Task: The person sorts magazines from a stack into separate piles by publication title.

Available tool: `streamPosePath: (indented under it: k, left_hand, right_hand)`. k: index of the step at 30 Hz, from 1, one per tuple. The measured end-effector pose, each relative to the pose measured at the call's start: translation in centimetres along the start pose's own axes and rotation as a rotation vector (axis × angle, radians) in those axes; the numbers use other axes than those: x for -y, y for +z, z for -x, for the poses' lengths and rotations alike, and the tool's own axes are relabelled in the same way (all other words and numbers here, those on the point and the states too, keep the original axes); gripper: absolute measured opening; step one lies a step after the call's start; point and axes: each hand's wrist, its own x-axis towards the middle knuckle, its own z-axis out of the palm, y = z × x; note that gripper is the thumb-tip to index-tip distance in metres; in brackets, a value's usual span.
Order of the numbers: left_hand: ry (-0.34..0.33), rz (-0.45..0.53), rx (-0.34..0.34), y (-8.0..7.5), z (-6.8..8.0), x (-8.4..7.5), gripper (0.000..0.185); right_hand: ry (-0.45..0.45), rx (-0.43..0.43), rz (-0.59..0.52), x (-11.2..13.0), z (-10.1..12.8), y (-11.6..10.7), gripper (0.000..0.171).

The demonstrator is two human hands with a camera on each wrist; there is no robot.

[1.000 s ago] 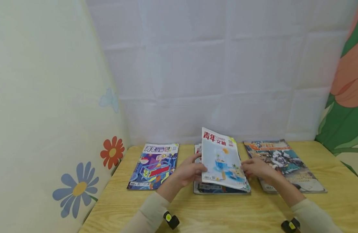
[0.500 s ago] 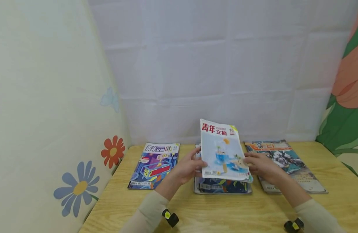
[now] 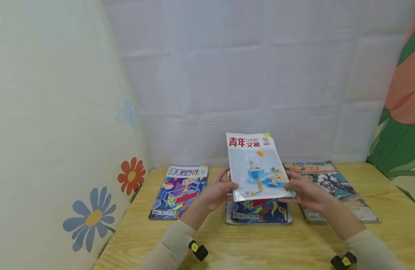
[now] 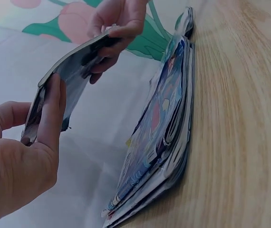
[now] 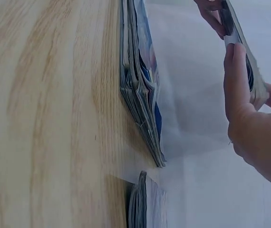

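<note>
1. Raised magazine [image 3: 256,168], frame centre: smooth printed paper, underside glossy in left wrist view.
2. Pile [image 3: 265,216], lower centre: paper, page edges rough.
3. Table [image 3: 254,243], bottom: smooth wood-grain surface.
4. Backdrop [image 3: 227,82], upper centre: creased matt cloth.

Head view: from above the near side, facing far and down, widest. Left and right wrist views: low, close, rolled sideways, facing far white cloth [image 3: 244,75]; both share raised magazine [image 3: 253,163] and middle stack [image 3: 265,214].

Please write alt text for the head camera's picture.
A person's left hand and right hand hold a pale magazine above a magazine stack on a wooden table; a purple magazine lies left, an orange-titled magazine right.
</note>
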Motion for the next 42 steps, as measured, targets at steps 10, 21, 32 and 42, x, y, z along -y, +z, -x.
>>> streamPosePath:
  k: [10, 21, 32, 42]
  left_hand:
    - [0.007, -0.029, 0.028, 0.1, -0.6, 0.7, 0.084]
    - [-0.017, -0.087, 0.075, 0.9, -1.3, 3.2, 0.076]
    - [-0.105, -0.099, 0.079, 5.1, -4.5, 5.0, 0.073]
    - [-0.199, -0.093, 0.009, 10.4, -7.5, 7.2, 0.070]
  right_hand:
    - [0.009, 0.115, -0.090, 0.1, 1.2, -0.8, 0.090]
    - [0.030, 0.083, -0.089, -0.6, 3.0, -3.0, 0.091]
    - [0.060, 0.034, -0.016, 0.7, 5.8, -7.4, 0.094]
    - [0.050, 0.016, 0.049, 0.9, 8.3, -12.4, 0.096]
